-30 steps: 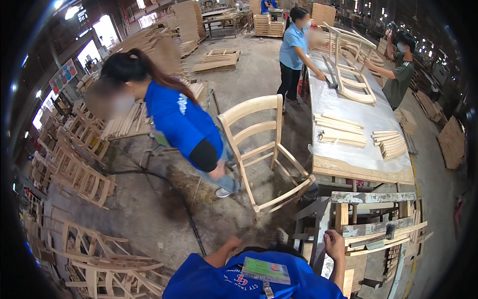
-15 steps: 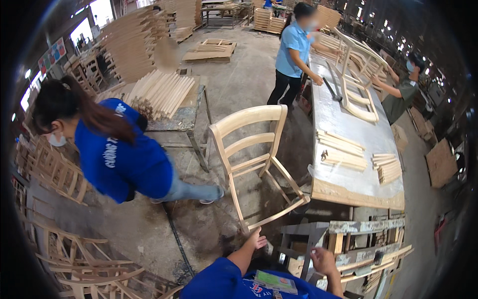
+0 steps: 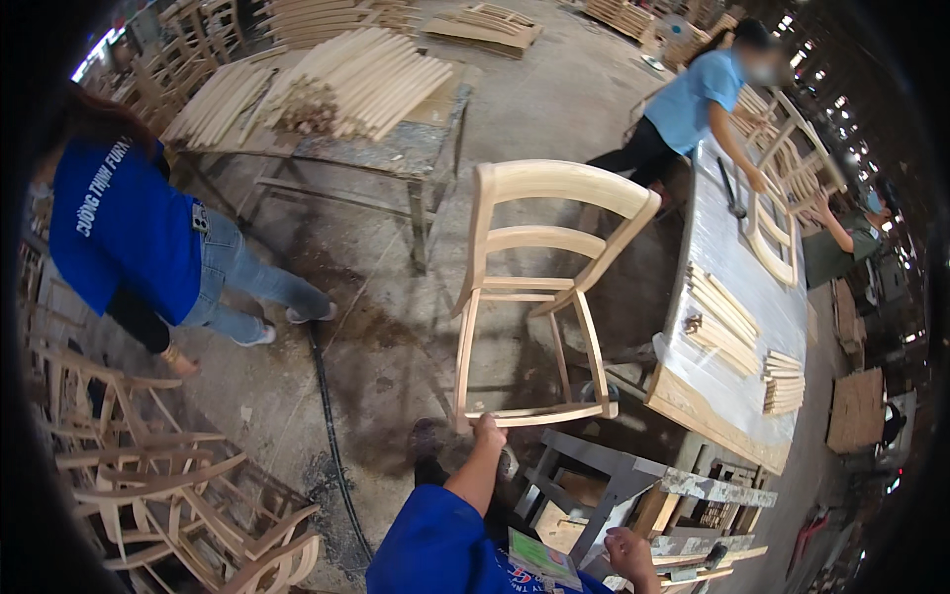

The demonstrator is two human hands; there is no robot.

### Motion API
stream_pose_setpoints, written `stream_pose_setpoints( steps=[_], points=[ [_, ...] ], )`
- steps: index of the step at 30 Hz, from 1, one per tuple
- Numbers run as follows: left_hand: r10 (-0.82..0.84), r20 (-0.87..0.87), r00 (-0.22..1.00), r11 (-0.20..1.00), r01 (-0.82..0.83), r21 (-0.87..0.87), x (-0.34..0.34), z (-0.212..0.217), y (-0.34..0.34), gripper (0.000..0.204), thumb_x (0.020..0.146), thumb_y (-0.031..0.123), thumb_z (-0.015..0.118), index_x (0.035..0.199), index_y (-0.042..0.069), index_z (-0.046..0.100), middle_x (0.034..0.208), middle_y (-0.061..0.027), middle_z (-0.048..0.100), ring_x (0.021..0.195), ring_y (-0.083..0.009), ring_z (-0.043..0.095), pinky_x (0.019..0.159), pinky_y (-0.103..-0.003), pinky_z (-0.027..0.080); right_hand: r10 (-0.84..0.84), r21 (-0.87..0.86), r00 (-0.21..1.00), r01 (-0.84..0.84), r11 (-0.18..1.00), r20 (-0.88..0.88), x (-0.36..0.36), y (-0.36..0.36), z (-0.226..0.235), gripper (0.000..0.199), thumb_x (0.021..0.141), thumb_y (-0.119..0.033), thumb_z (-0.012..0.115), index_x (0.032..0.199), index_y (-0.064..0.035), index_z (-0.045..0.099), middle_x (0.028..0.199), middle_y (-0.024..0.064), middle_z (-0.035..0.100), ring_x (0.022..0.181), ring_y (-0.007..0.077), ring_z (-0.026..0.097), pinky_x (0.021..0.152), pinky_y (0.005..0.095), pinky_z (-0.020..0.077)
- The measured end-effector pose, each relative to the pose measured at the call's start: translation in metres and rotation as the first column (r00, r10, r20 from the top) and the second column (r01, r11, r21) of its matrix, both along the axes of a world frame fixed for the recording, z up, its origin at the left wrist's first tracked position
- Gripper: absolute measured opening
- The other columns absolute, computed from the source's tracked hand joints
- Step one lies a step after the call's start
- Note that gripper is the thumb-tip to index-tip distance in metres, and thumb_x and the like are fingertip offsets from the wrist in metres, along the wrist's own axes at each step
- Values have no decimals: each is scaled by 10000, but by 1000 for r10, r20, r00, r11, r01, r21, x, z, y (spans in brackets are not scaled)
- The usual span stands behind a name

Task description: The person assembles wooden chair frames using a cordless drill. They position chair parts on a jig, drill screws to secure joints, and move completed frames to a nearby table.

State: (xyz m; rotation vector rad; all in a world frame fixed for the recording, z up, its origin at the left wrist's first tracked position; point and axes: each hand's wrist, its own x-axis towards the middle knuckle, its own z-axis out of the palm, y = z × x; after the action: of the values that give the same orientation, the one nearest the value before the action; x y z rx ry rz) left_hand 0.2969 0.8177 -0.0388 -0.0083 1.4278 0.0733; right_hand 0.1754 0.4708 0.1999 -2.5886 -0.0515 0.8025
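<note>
Head view, looking down at a busy wood shop floor. The left hand (image 3: 487, 432) is curled around the bottom front rail of a bare wooden chair frame (image 3: 542, 287), fingers wrapped on it. The frame stands on the concrete floor (image 3: 396, 297) right in front of the person, tilted a bit, back to the upper right, no seat panel in it. The right hand (image 3: 630, 552) is down at the lower edge, resting on a grey metal stand (image 3: 633, 475) with wood scraps; fingers look loosely bent, but can't tell if it's gripping anything.

Just right of the frame is a long worktop (image 3: 732, 297) covered in pale sheeting, with stacks of short slats (image 3: 722, 322) and a chair back (image 3: 767, 233) lying on it. A person in a light blue shirt (image 3: 693, 99) leans over its far end. On the left, a person in a dark blue shirt (image 3: 124, 233) and jeans is bent over near piled chair frames (image 3: 158, 475). Behind, another worktop (image 3: 396, 148) carries a heap of curved sticks (image 3: 336, 84). A black hose (image 3: 332, 436) runs across the floor.
</note>
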Motion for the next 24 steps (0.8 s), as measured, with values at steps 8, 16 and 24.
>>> stream_pose_setpoints(
  steps=[8,16,24],
  points=[
    [-134,-84,987,899,157,409,-49,35,184,274,962,191,732,1140,59,571,858,-55,606,691,-199,620,561,-375,467,376,4,919,-379,925,117,120,56,-2,381,904,-251,734,1226,-52,694,882,149,735,813,307,728,747,399,582],
    [-145,-301,943,855,273,442,-79,35,228,398,937,270,747,1219,41,585,1018,-95,663,846,-242,642,722,-405,513,428,-17,651,-538,843,627,329,234,34,569,824,-48,736,1353,23,540,1173,243,582,1112,424,584,964,491,485],
    [-484,-236,843,693,534,484,-104,13,186,537,832,220,790,1250,-50,589,1144,-193,707,982,-288,695,829,-406,562,420,-314,667,-281,907,616,461,354,-1,689,833,-418,797,1369,-83,525,1258,247,646,1177,454,627,942,544,510]
  ],
)
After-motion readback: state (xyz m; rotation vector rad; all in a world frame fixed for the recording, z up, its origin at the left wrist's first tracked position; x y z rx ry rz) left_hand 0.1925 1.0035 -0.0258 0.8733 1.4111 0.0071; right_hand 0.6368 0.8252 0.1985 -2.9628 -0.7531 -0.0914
